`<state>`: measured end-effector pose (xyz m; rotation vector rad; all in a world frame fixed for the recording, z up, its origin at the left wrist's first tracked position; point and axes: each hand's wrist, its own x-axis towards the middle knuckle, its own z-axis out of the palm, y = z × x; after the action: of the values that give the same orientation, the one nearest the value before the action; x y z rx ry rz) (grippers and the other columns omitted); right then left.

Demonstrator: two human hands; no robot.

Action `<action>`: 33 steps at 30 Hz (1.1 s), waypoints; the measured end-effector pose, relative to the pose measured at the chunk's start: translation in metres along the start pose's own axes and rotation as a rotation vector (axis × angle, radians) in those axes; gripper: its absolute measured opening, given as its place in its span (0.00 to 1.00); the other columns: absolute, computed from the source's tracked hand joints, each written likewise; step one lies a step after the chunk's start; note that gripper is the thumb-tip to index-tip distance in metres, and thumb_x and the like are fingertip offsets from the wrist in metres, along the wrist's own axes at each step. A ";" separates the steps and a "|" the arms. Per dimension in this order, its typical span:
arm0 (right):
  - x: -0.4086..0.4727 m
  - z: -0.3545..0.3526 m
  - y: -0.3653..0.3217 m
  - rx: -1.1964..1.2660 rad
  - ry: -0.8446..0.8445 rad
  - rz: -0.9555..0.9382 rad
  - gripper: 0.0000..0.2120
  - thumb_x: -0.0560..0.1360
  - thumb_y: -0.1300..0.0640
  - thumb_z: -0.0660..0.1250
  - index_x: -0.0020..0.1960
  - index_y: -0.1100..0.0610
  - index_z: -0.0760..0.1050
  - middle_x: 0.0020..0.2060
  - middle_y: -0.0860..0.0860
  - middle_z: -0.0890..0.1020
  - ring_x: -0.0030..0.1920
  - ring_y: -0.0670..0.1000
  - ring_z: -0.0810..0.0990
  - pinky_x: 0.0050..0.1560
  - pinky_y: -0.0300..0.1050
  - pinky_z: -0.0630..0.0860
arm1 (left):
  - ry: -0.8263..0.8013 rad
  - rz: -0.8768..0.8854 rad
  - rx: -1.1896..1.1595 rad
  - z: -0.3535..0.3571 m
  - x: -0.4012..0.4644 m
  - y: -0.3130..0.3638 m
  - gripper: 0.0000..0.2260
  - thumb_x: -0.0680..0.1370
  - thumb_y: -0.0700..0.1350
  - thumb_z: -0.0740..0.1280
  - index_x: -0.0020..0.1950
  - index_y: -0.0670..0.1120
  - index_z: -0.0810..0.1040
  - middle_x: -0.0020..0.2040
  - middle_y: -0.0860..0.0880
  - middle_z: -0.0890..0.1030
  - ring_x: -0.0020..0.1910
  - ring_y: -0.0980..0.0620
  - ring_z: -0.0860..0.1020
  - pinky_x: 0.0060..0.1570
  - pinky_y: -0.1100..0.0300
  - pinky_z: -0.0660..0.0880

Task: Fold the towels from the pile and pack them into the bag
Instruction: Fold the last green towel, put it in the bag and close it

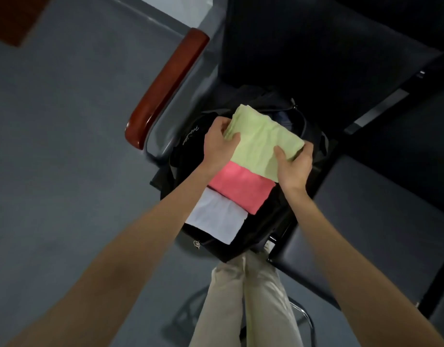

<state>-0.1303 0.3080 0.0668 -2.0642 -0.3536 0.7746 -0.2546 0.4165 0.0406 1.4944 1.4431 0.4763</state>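
Observation:
A black bag (188,146) lies open on a dark chair seat below me. Inside it a folded white towel (216,216) lies nearest to me, with a folded pink towel (241,189) overlapping its far edge. A folded light-green towel (261,141) sits over the far part of the pink one. My left hand (219,144) grips the green towel's left edge. My right hand (295,164) grips its right corner, thumb on top. The pile of unfolded towels is out of view.
The chair has a reddish-brown wooden armrest (166,88) on the left and a dark backrest (316,46) beyond the bag. Another dark seat (366,221) adjoins on the right. My legs in beige trousers (246,301) stand on grey floor (65,146).

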 end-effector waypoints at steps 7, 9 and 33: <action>0.017 0.020 0.013 -0.145 0.110 -0.107 0.26 0.70 0.59 0.73 0.64 0.60 0.66 0.56 0.53 0.75 0.55 0.52 0.76 0.59 0.52 0.74 | 0.043 0.041 -0.022 0.013 0.035 -0.016 0.13 0.72 0.38 0.70 0.56 0.42 0.77 0.50 0.51 0.79 0.49 0.53 0.77 0.54 0.57 0.75; 0.011 0.024 0.021 -0.440 0.250 -0.417 0.29 0.68 0.59 0.74 0.65 0.61 0.66 0.61 0.59 0.70 0.60 0.58 0.70 0.62 0.54 0.69 | 0.125 0.020 -0.076 0.009 0.040 -0.019 0.11 0.74 0.41 0.70 0.56 0.45 0.77 0.52 0.51 0.80 0.50 0.55 0.78 0.50 0.66 0.75; 0.070 0.086 0.049 -1.347 -0.655 -0.513 0.73 0.53 0.34 0.77 0.71 0.49 0.21 0.72 0.57 0.26 0.71 0.68 0.27 0.64 0.75 0.36 | -0.076 0.202 0.548 -0.012 0.116 -0.109 0.11 0.73 0.45 0.73 0.51 0.40 0.80 0.48 0.43 0.78 0.46 0.45 0.76 0.46 0.55 0.72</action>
<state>-0.1338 0.3711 -0.0369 -2.5516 -2.1441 0.9723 -0.2972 0.5084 -0.0822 2.0815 1.4345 0.1388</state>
